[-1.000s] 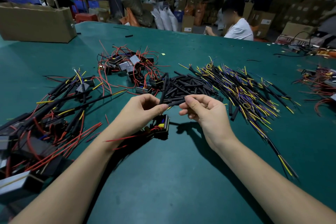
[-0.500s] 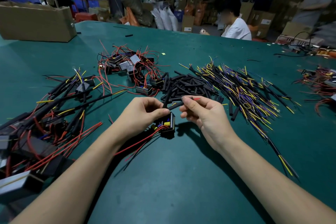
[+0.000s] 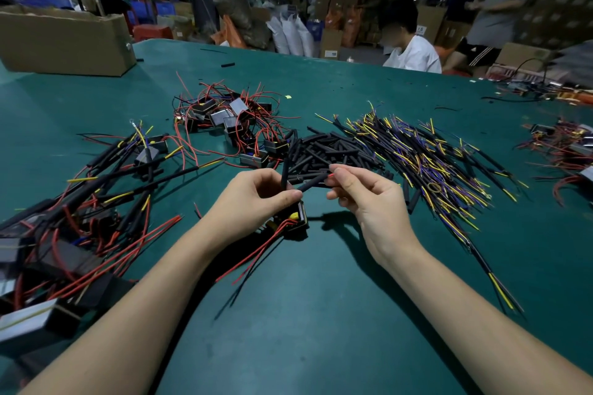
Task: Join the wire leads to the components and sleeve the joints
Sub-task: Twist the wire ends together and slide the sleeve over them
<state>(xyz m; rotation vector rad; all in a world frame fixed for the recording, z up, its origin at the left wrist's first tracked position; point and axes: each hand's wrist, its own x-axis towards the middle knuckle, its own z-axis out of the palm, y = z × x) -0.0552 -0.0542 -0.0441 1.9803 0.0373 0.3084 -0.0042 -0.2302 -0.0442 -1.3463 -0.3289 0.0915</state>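
1. Head view, centre: the left hand (image 3: 253,199) pinches a black sleeve (image 3: 310,183) between thumb and forefinger, the tube slanting up toward 2 o'clock.
2. The right hand (image 3: 369,192) meets it at the far end, fingers curled and pinching a red wire tip (image 3: 330,175) that pokes out of the sleeve's mouth.
3. A second black tube (image 3: 284,173) stands nearly upright behind the left thumb (whether the hand grips it, I cannot tell).
4. Just under the left hand, at 6 o'clock, a black component (image 3: 296,218) with a yellow part hangs close over the green table (image 3: 321,314), red leads (image 3: 253,256) trailing toward 7 o'clock.
5. At 12 o'clock of the hands: a heap of loose sleeves (image 3: 333,151).
6. At 2 o'clock: a spread of yellow-and-purple wires (image 3: 426,157).
7. At 11 o'clock: a cluster of components (image 3: 231,122) with red leads.
8. At 9 o'clock: a pile of sleeved assemblies (image 3: 80,202).
9. Far at 10 o'clock, a cardboard box (image 3: 64,42) sits on the table.
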